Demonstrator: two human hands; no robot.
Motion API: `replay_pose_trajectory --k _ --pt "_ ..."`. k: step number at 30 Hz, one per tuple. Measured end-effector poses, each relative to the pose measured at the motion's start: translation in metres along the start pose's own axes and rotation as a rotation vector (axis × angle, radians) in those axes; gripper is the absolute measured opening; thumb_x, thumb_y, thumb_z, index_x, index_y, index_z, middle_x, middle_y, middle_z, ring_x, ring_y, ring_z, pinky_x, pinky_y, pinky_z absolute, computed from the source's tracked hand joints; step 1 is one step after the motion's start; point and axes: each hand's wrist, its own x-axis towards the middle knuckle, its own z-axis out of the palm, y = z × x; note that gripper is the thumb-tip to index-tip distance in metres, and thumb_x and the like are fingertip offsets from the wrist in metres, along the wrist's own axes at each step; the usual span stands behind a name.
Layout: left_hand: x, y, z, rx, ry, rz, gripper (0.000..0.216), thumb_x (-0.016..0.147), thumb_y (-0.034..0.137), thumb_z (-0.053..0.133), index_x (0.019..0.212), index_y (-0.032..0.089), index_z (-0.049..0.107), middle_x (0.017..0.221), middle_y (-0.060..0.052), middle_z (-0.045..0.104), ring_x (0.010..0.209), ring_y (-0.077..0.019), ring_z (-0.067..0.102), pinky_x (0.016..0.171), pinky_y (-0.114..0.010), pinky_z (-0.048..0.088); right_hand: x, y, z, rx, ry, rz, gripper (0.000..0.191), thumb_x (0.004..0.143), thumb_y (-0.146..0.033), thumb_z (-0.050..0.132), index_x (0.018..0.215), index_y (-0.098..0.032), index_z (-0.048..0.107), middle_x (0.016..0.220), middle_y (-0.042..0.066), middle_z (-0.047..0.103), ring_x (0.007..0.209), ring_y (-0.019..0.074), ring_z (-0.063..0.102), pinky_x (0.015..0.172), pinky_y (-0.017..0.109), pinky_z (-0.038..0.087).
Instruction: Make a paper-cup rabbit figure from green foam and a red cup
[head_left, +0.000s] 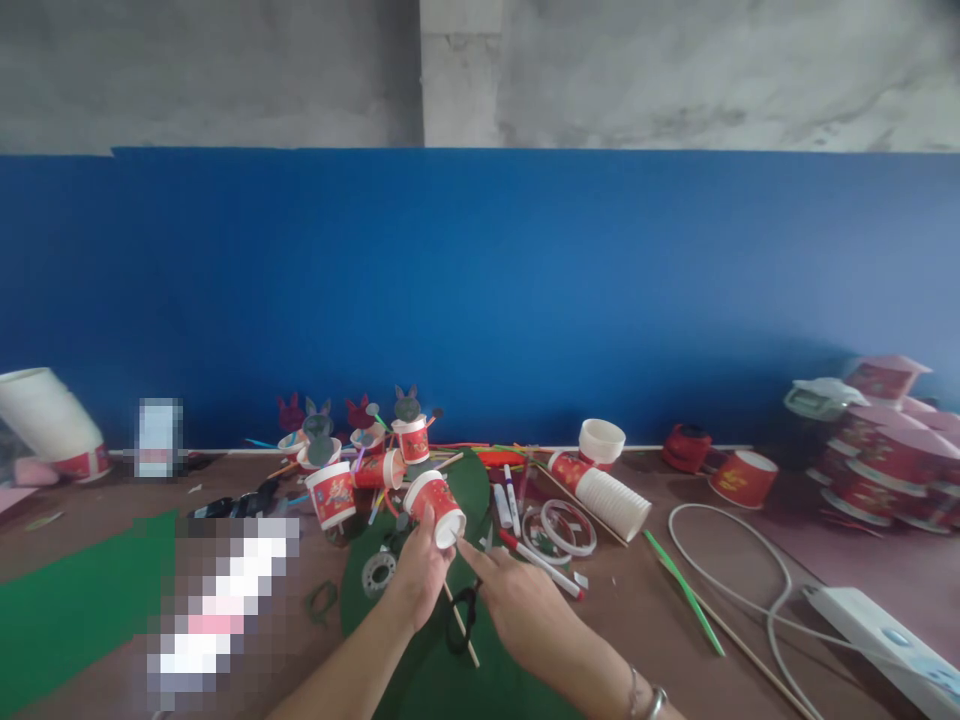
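My left hand [420,575] is closed round a red and white paper cup [435,505], held tilted with its open mouth toward the right. My right hand [517,605] has its index finger stretched out, the tip touching the cup's rim, the other fingers curled with nothing in them. Both hands hover over a dark green felt sheet [469,485]. A thin wooden stick [459,625] and a black pipe-cleaner loop [465,620] lie on the felt under my hands.
Several decorated red cups [334,492] with felt ears stand at the back. A stack of white cups [611,500], markers [540,562], tape rolls [566,525], a white cable [750,590], a power strip [885,640], cup stacks [892,450] and green felt [67,600] lie around.
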Motion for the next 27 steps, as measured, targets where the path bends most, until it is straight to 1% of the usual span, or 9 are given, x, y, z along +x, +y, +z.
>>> replay_pose_trajectory --k 5,7,10,15,17,19,22,25,27 --pt "-0.001 0.002 0.001 -0.033 0.081 -0.024 0.034 0.071 0.046 0.068 0.087 0.016 0.065 0.086 -0.004 0.067 0.077 -0.0131 0.059 0.064 -0.022 0.041 0.012 0.003 -0.003 1.208 -0.148 0.390 0.035 0.085 -0.027 0.044 0.118 -0.018 0.051 0.065 -0.004 0.045 0.040 0.0032 0.025 0.037 0.014 0.018" --pt "0.000 0.003 0.001 -0.029 0.090 -0.026 0.034 0.071 0.046 0.067 0.087 0.016 0.065 0.087 -0.005 0.067 0.077 -0.0127 0.059 0.064 -0.021 0.042 0.015 0.006 -0.006 1.515 -0.213 0.466 0.033 0.082 -0.029 0.050 0.113 -0.017 0.053 0.065 -0.005 0.041 0.040 0.0013 0.019 0.036 0.012 0.012" --pt "0.001 0.002 0.000 -0.034 0.089 -0.014 0.033 0.071 0.046 0.068 0.086 0.016 0.064 0.086 -0.004 0.067 0.078 -0.0132 0.059 0.065 -0.022 0.042 0.014 0.010 -0.008 1.347 -0.204 0.433 0.035 0.084 -0.030 0.048 0.116 -0.019 0.052 0.065 -0.004 0.045 0.039 0.0022 0.022 0.036 0.013 0.014" --pt "0.001 -0.001 0.000 -0.015 0.049 -0.006 0.031 0.071 0.045 0.067 0.083 0.016 0.064 0.085 -0.004 0.067 0.082 -0.0156 0.059 0.071 -0.024 0.043 0.002 0.003 -0.002 0.165 -0.022 0.037 0.053 0.080 -0.011 0.042 0.132 -0.023 0.044 0.092 0.009 0.061 0.070 0.0155 0.055 0.061 0.024 0.041" --pt "0.000 -0.001 0.001 -0.017 0.007 0.001 0.031 0.072 0.045 0.067 0.082 0.016 0.065 0.085 -0.005 0.066 0.083 -0.0159 0.059 0.075 -0.025 0.043 -0.002 0.000 0.001 -0.038 -0.003 0.015 0.062 0.076 -0.006 0.041 0.136 -0.021 0.039 0.103 0.014 0.059 0.077 0.0188 0.056 0.067 0.029 0.041" --pt "0.000 0.000 0.001 -0.020 0.004 0.007 0.033 0.071 0.046 0.067 0.084 0.016 0.065 0.085 -0.004 0.066 0.084 -0.0158 0.058 0.074 -0.025 0.042 -0.001 -0.001 0.003 0.113 -0.010 0.024 0.059 0.077 -0.007 0.042 0.134 -0.021 0.041 0.098 0.012 0.060 0.072 0.0161 0.055 0.063 0.026 0.040" --pt "-0.001 0.001 0.001 -0.007 0.048 -0.005 0.036 0.069 0.048 0.068 0.086 0.017 0.064 0.086 -0.004 0.067 0.083 -0.0151 0.058 0.070 -0.023 0.041 0.007 0.005 0.002 0.799 -0.093 0.200 0.041 0.083 -0.022 0.042 0.124 -0.020 0.050 0.074 0.002 0.055 0.050 0.0073 0.040 0.044 0.017 0.030" --pt "-0.001 0.001 0.001 0.023 0.094 -0.034 0.040 0.068 0.052 0.068 0.085 0.016 0.064 0.087 -0.004 0.067 0.080 -0.0133 0.058 0.068 -0.022 0.041 0.015 0.013 -0.003 1.416 -0.234 0.420 0.036 0.081 -0.033 0.050 0.113 -0.016 0.054 0.068 -0.002 0.047 0.043 0.0024 0.024 0.037 0.012 0.014" --pt "-0.001 -0.001 0.000 0.024 0.101 -0.031 0.041 0.067 0.053 0.068 0.084 0.016 0.064 0.085 -0.003 0.067 0.077 -0.0123 0.058 0.067 -0.022 0.041 0.016 0.015 -0.006 1.519 -0.258 0.434 0.037 0.079 -0.034 0.054 0.112 -0.016 0.054 0.069 -0.002 0.046 0.043 0.0015 0.024 0.037 0.012 0.012"
